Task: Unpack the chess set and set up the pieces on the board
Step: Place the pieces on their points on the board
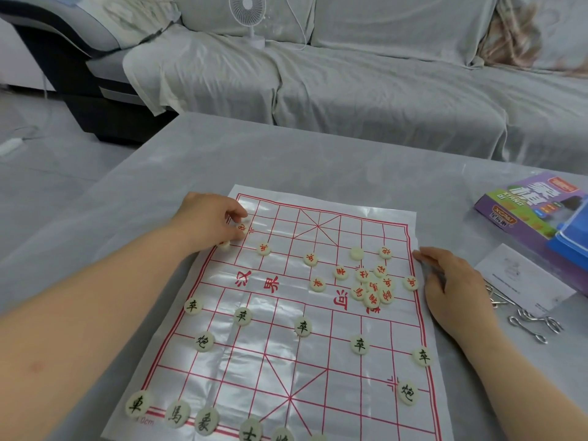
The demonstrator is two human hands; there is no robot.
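Observation:
A glossy paper chess board (286,313) with red grid lines lies on the grey table. Black-lettered round pieces (301,326) stand in rows on the near half. Red-lettered pieces sit on the far half, several of them in a loose pile (372,289) at the right. My left hand (210,219) is at the board's far left corner, fingers pinched on a red-lettered piece (241,229); another piece (223,244) lies just below it. My right hand (455,281) rests flat on the board's right edge, holding nothing.
The purple chess box (528,208) and a blue case (569,240) lie at the table's right, with a white leaflet (521,278) and metal wire puzzles (534,323) beside them. A cloth-covered sofa (350,78) with a small white fan (251,14) stands behind the table.

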